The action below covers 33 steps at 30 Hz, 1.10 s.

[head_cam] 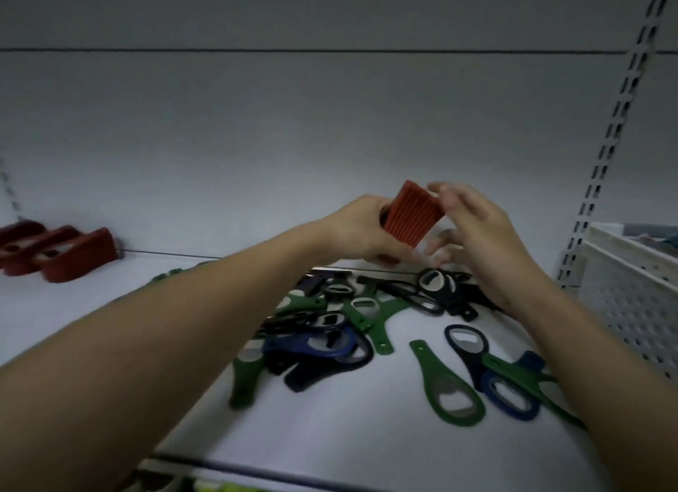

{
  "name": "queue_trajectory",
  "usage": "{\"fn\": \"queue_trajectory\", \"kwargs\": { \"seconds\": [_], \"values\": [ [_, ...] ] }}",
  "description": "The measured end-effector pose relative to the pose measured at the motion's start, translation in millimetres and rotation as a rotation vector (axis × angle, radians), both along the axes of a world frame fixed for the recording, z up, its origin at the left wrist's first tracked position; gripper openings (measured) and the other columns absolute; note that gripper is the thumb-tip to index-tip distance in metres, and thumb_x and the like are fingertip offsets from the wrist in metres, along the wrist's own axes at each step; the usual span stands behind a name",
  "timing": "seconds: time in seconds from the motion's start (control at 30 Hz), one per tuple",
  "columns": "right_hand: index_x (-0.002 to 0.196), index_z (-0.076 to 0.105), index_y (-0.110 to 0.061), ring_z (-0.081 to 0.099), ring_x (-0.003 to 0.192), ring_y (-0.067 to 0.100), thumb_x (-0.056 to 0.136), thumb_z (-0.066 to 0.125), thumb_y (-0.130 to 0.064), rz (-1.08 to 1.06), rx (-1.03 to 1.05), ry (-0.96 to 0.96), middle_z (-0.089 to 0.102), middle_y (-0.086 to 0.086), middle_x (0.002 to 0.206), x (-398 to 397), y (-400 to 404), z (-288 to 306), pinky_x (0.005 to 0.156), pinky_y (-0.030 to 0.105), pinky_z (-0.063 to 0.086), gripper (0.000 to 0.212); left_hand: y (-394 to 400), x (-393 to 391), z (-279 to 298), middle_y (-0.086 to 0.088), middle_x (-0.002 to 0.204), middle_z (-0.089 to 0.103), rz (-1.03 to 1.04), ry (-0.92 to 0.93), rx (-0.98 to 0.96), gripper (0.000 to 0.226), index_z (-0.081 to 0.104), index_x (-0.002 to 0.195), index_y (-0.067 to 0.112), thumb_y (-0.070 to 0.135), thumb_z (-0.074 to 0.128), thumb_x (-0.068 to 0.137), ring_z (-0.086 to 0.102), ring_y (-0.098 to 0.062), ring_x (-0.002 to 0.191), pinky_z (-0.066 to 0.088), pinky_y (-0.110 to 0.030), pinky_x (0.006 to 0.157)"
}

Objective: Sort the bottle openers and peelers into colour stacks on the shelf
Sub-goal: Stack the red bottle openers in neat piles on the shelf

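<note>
Fingers of our left hand (361,227) curl round a red stack of openers (411,216) lifted above the shelf (348,436); our right hand (477,227) hovers beside it, fingers spread, holding nothing. Green and blue openers (330,330) lie scattered below.

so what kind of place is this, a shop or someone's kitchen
Most likely a shop or stockroom: a white metal shelf with a slotted upright, a loose pile of many bottle openers, and red stacks already lined up.
</note>
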State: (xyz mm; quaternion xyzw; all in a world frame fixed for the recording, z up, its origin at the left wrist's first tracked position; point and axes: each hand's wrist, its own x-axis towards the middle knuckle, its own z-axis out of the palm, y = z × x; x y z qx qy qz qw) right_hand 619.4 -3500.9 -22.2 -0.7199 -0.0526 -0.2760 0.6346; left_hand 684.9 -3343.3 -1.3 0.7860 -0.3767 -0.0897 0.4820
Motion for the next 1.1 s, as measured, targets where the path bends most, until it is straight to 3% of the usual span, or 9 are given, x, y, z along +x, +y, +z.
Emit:
{"fn": "queue_trajectory", "kwargs": {
  "seconds": [0.13, 0.23, 0.4, 0.53, 0.67, 0.73, 0.83, 0.97, 1.1],
  "values": [
    [0.11, 0.06, -0.025, 0.065, 0.071, 0.016, 0.101, 0.045, -0.036, -0.064, -0.151, -0.022, 0.061, 0.0, 0.114, -7, 10, 4, 0.051, 0.029, 0.054, 0.02, 59, 17, 31, -0.004, 0.076, 0.057, 0.174, -0.07, 0.052, 0.027, 0.054, 0.084, 0.012, 0.002, 0.079, 0.078, 0.063, -0.019, 0.071, 0.061, -0.043, 0.08],
    [0.104, 0.062, -0.031, 0.064, 0.081, 0.011, 0.098, 0.049, -0.036, -0.079, -0.38, -0.065, 0.063, -0.009, 0.106, -7, 35, 2, 0.06, 0.028, 0.055, 0.014, 130, 27, 42, -0.01, 0.087, 0.065, 0.379, -0.103, 0.124, 0.027, 0.061, 0.095, 0.008, 0.007, 0.082, 0.077, 0.067, -0.021, 0.076, 0.061, -0.041, 0.082],
    [0.095, 0.064, -0.03, 0.058, 0.091, 0.003, 0.094, 0.057, -0.036, 0.107, -0.785, -0.032, 0.062, -0.014, 0.1, 16, 131, 7, 0.08, 0.026, 0.048, 0.009, 237, 30, 41, -0.01, 0.092, 0.069, 0.724, -0.076, 0.292, 0.044, 0.063, 0.112, 0.004, 0.011, 0.084, 0.074, 0.069, -0.021, 0.075, 0.054, -0.025, 0.061],
    [0.113, 0.062, -0.029, 0.053, 0.108, 0.015, 0.092, 0.05, -0.055, 0.259, -1.14, -0.044, 0.057, -0.006, 0.115, 42, 241, -3, 0.093, 0.041, 0.045, 0.036, 279, 27, 34, -0.006, 0.085, 0.063, 0.888, 0.008, 0.433, 0.043, 0.058, 0.111, 0.008, 0.017, 0.083, 0.077, 0.062, -0.015, 0.065, 0.042, -0.018, 0.045],
    [0.141, 0.045, -0.027, 0.036, 0.134, 0.028, 0.098, 0.035, -0.055, 0.313, -1.492, 0.049, 0.042, 0.001, 0.147, 65, 314, -27, 0.107, 0.054, 0.031, 0.052, 293, 37, 23, -0.009, 0.094, 0.064, 0.945, 0.026, 0.558, 0.053, 0.058, 0.113, 0.006, 0.025, 0.086, 0.073, 0.065, -0.021, 0.078, 0.054, -0.028, 0.06],
    [0.135, 0.046, -0.025, 0.04, 0.13, 0.03, 0.1, 0.032, -0.047, 0.294, -1.525, 0.082, 0.046, 0.003, 0.142, 76, 318, -40, 0.107, 0.054, 0.029, 0.044, 291, 47, 16, -0.012, 0.101, 0.064, 0.94, 0.059, 0.603, 0.056, 0.056, 0.115, 0.005, 0.028, 0.086, 0.073, 0.067, -0.025, 0.084, 0.06, -0.034, 0.073],
    [0.12, 0.049, -0.019, 0.042, 0.119, 0.027, 0.097, 0.039, -0.034, 0.263, -1.421, 0.076, 0.049, 0.005, 0.127, 82, 306, -43, 0.105, 0.049, 0.031, 0.029, 282, 63, 7, -0.017, 0.112, 0.061, 0.924, 0.135, 0.617, 0.061, 0.051, 0.119, 0.004, 0.026, 0.086, 0.074, 0.067, -0.03, 0.092, 0.06, -0.038, 0.079],
    [0.114, 0.049, -0.019, 0.039, 0.117, 0.026, 0.093, 0.047, -0.035, 0.275, -1.367, 0.102, 0.048, 0.005, 0.122, 80, 299, -41, 0.106, 0.045, 0.03, 0.027, 268, 73, 2, -0.02, 0.131, 0.052, 0.913, 0.236, 0.766, 0.071, 0.041, 0.136, 0.001, 0.025, 0.079, 0.082, 0.062, -0.034, 0.111, 0.056, -0.039, 0.091],
    [0.119, 0.05, -0.017, 0.038, 0.122, 0.027, 0.093, 0.047, -0.034, 0.284, -1.325, 0.116, 0.048, 0.007, 0.126, 79, 298, -41, 0.11, 0.046, 0.028, 0.031, 259, 80, 4, -0.021, 0.134, 0.052, 0.933, 0.203, 0.887, 0.069, 0.036, 0.142, 0.0, 0.027, 0.072, 0.089, 0.061, -0.033, 0.117, 0.051, -0.038, 0.1]
  ]
}}
